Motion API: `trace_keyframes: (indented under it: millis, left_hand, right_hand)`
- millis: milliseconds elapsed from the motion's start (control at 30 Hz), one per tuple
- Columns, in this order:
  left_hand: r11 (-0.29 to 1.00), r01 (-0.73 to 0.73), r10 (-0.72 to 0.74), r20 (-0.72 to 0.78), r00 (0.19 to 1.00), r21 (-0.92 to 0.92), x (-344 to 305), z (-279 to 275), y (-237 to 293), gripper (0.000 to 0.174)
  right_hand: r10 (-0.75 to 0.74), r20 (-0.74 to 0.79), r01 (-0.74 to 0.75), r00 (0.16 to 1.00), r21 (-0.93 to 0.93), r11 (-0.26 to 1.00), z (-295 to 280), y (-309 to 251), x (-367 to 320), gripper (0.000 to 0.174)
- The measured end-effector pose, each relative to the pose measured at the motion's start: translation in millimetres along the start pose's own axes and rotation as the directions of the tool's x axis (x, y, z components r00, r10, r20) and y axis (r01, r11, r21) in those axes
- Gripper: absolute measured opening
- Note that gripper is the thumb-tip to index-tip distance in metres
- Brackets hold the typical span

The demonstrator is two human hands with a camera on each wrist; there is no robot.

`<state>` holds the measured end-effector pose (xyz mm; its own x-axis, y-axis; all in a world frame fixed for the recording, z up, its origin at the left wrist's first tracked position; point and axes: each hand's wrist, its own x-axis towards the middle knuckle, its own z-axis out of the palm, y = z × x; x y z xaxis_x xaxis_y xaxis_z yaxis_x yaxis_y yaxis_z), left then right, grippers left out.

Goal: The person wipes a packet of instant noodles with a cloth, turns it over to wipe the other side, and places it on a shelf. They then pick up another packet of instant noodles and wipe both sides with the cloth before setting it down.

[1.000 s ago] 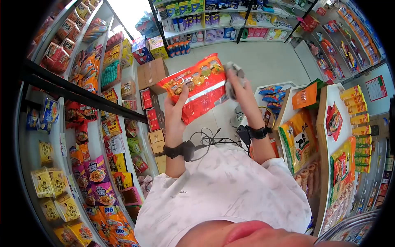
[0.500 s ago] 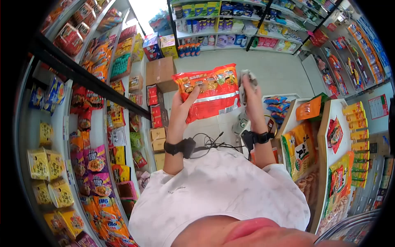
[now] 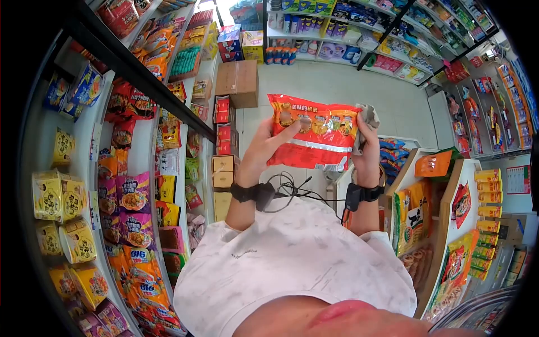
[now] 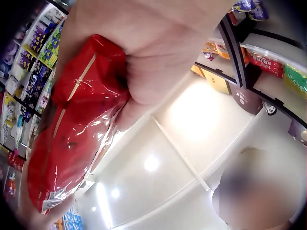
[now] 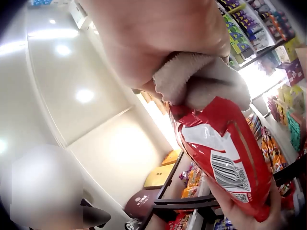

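A red food packet (image 3: 323, 147) with pictures of dishes along its upper part is held up in front of the chest. My left hand (image 3: 261, 149) grips its left end, thumb lying across the printed front. At the other end my right hand (image 3: 368, 154) holds a grey cloth (image 3: 369, 116) against the packet's edge. In the right wrist view the cloth (image 5: 218, 84) is bunched under the palm, just above the end with the barcode (image 5: 228, 170). The left wrist view shows the packet's glossy red side (image 4: 72, 134) tucked against the left palm.
Shelves of snack packets (image 3: 135, 194) rise close on the left, with a black bar (image 3: 140, 73) crossing them. A cardboard box (image 3: 237, 84) stands on the floor ahead. Display stands (image 3: 412, 213) are near on the right. Black cables (image 3: 289, 185) hang between the wrists.
The packet has turned from slanting up on the right to nearly level. Both hands keep their hold, and the cloth stays at its right end. The head view has swung left.
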<state>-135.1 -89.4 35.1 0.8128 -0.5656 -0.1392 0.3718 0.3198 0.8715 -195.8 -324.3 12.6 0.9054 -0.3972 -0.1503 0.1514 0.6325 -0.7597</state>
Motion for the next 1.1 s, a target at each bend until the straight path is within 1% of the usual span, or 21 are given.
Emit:
trace_keyframes:
  millis: [33, 133, 167, 233, 333, 400, 433, 500, 567, 633, 700, 733, 767, 800, 833, 867, 900, 967, 1000, 1033, 1100]
  left_hand:
    - [1.000, 0.007, -0.007, -0.002, 1.000, 0.027, -2.0, -2.4, 1.6, 0.046]
    - [0.993, -0.097, 0.098, 0.015, 0.995, -0.068, 0.4, -13.5, -18.5, 0.049]
    - [0.992, -0.097, 0.097, -0.004, 0.995, -0.078, 1.7, -15.8, -23.9, 0.051]
    - [0.990, -0.103, 0.098, -0.050, 0.994, -0.100, 1.9, -16.3, -28.0, 0.058]
    - [0.997, -0.056, 0.052, -0.058, 0.997, -0.060, 6.6, -19.7, -28.2, 0.064]
    - [0.992, 0.021, -0.036, -0.119, 0.992, -0.127, 4.7, -14.6, -20.3, 0.067]
    - [0.985, 0.064, -0.088, -0.143, 0.986, -0.163, 4.9, -11.5, -18.1, 0.068]
    - [0.977, 0.075, -0.101, -0.120, 0.988, -0.198, 15.1, -19.8, -34.2, 0.066]
    - [0.970, 0.128, -0.158, -0.135, 0.978, -0.205, 26.6, -20.2, -49.6, 0.065]
    - [0.963, 0.155, -0.179, -0.094, 0.979, -0.222, 32.8, -9.4, -52.6, 0.064]
    - [0.956, 0.166, -0.175, -0.018, 0.984, -0.242, 38.0, 8.9, -45.4, 0.062]
    - [0.960, 0.174, -0.187, -0.036, 0.982, -0.218, 40.2, 15.9, -47.6, 0.062]
    - [0.965, 0.181, -0.194, -0.055, 0.979, -0.192, 42.0, 22.6, -49.2, 0.062]
    - [0.969, 0.183, -0.197, -0.074, 0.978, -0.167, 44.3, 30.8, -50.8, 0.062]
    - [0.972, 0.157, -0.169, -0.056, 0.984, -0.172, 45.4, 40.9, -51.5, 0.062]
    - [0.984, 0.152, -0.154, -0.022, 0.988, -0.088, 47.3, 49.6, -53.2, 0.061]
    - [0.990, 0.141, -0.141, 0.012, 0.990, -0.003, 49.3, 57.6, -55.6, 0.061]
    - [0.975, 0.091, -0.109, 0.079, 0.991, 0.201, 54.9, 74.7, -67.9, 0.061]
    - [0.947, 0.053, -0.093, 0.114, 0.989, 0.316, 58.6, 85.7, -76.9, 0.062]
    - [0.906, 0.010, -0.080, 0.149, 0.986, 0.423, 60.3, 96.4, -85.0, 0.064]
    - [0.870, -0.069, -0.036, 0.202, 0.979, 0.488, 59.8, 119.4, -91.4, 0.065]
  right_hand:
    - [0.052, -0.029, -0.051, 0.998, 0.020, 0.998, 0.1, 1.6, 0.3, 0.032]
    - [0.073, -0.080, -0.070, 0.994, 0.041, 0.997, 5.3, 4.5, -4.4, 0.031]
    - [0.056, -0.072, -0.054, 0.996, 0.029, 0.998, 4.3, 8.4, -1.7, 0.030]
    - [-0.033, -0.094, 0.025, 0.995, -0.087, 0.996, 8.1, 11.5, -0.3, 0.031]
    - [-0.122, -0.127, 0.094, 0.984, -0.211, 0.973, 18.4, 12.0, 1.2, 0.032]
    - [-0.144, -0.187, 0.090, 0.972, -0.268, 0.959, 24.7, 8.3, -0.9, 0.030]
    - [-0.183, -0.161, 0.129, 0.970, -0.299, 0.946, 21.9, 7.3, 1.0, 0.030]
    - [-0.249, -0.130, 0.187, 0.960, -0.363, 0.913, 7.8, 6.7, -1.3, 0.029]
    - [-0.242, -0.191, 0.167, 0.951, -0.339, 0.926, 3.7, 3.9, -6.3, 0.029]
    - [-0.227, -0.247, 0.141, 0.942, -0.324, 0.935, -7.5, 0.4, -11.0, 0.031]
    - [-0.271, -0.334, 0.160, 0.903, -0.323, 0.933, -15.3, -6.2, -14.9, 0.032]
    - [-0.295, -0.371, 0.176, 0.881, -0.322, 0.930, -20.2, -11.5, -15.3, 0.033]
    - [-0.370, -0.431, 0.214, 0.823, -0.368, 0.905, -31.6, -17.2, -14.8, 0.035]
    - [-0.439, -0.399, 0.277, 0.805, -0.401, 0.873, -37.1, -26.1, -18.1, 0.035]
    - [-0.504, -0.363, 0.337, 0.784, -0.433, 0.836, -41.8, -36.9, -22.1, 0.035]
    - [-0.566, -0.322, 0.396, 0.759, -0.461, 0.794, -44.7, -48.6, -26.4, 0.034]
    - [-0.591, -0.303, 0.326, 0.747, -0.608, 0.724, -34.6, -60.5, -36.7, 0.032]
    - [-0.689, 0.006, 0.402, 0.724, -0.817, 0.414, -32.7, -68.5, -43.2, 0.031]
    - [-0.689, 0.166, 0.432, 0.706, -0.871, 0.233, -33.8, -70.7, -46.4, 0.031]
    - [-0.642, 0.293, 0.462, 0.708, -0.881, 0.108, -35.9, -71.6, -49.3, 0.032]
    - [-0.493, 0.524, 0.530, 0.695, -0.836, -0.141, -43.5, -75.0, -52.6, 0.033]
